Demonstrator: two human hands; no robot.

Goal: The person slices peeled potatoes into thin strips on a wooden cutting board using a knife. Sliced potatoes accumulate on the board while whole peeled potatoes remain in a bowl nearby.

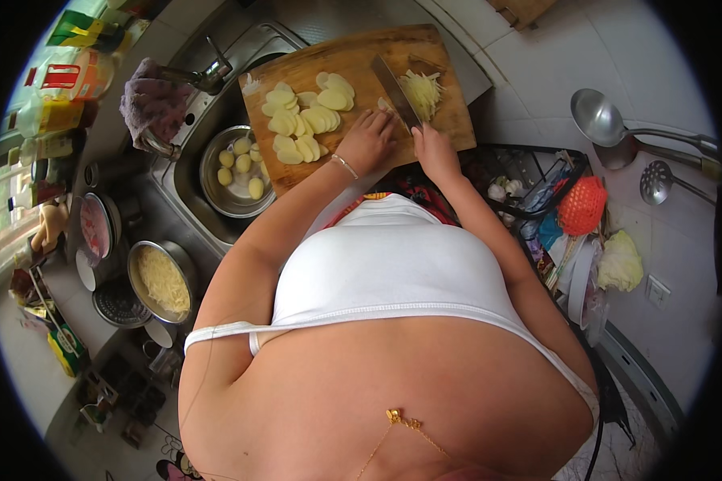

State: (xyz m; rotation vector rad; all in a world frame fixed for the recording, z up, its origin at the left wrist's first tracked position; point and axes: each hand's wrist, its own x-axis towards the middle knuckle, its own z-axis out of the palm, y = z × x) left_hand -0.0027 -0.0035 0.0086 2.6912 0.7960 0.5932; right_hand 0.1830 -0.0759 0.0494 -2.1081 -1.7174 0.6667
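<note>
A wooden cutting board (349, 60) lies across the sink's edge and the counter. My right hand (436, 150) is closed on the handle of a cleaver (395, 90), whose blade points away from me. Just left of the blade, my left hand (370, 139) rests with bent fingers on the board beside a few potato slices (385, 104); whether it presses a slice is hidden. Shredded potato (421, 94) lies in a pile against the blade's right side. Several overlapping groups of potato slices (319, 119) cover the board's left part.
In the sink (183, 186) stands a metal bowl (207, 174) with peeled potatoes (243, 163), beneath a faucet (215, 75). A pot of shreds (162, 282) stands at left. Ladles (598, 117) hang on the right wall, above a rack (535, 150) holding garlic and bags.
</note>
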